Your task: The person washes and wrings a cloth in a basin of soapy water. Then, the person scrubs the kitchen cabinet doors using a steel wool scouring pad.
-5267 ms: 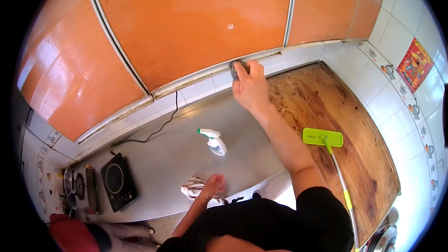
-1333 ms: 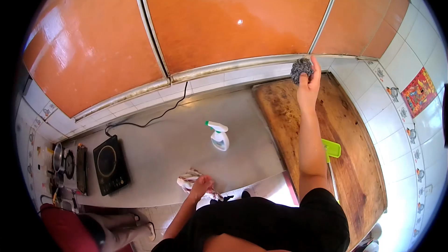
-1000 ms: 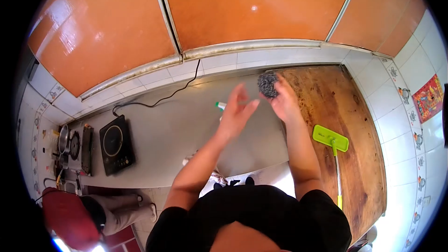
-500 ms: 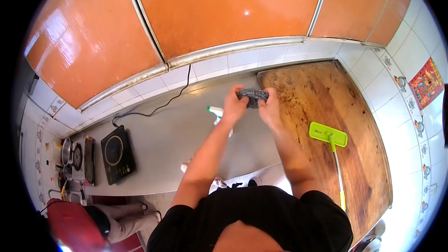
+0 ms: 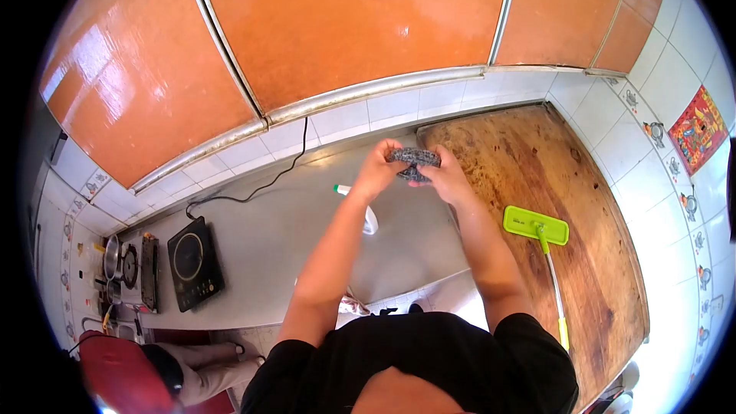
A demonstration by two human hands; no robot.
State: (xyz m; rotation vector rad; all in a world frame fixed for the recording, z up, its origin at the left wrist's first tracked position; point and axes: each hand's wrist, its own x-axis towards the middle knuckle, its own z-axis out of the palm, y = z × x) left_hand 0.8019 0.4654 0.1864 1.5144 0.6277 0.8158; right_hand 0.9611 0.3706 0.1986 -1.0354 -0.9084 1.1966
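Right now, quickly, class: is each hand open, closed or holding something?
Left hand: closed, fingers gripping the grey scourer.
Right hand: closed, holding the other side of the grey scourer.

Hands point(image 5: 446, 179): brightly lit, fairly crisp!
Orange cabinets point(image 5: 345, 23): white glare, beyond and left of the hands!
Tiled wall point(image 5: 661, 284): burning nearly white, right of them.
Surface point(image 5: 264, 253): soft sheen left of them.
Edges: fisheye bend, black corners.

Arms point(image 5: 328, 257) forward; left hand point(image 5: 375, 172), right hand point(image 5: 447, 178) close together, both curled.
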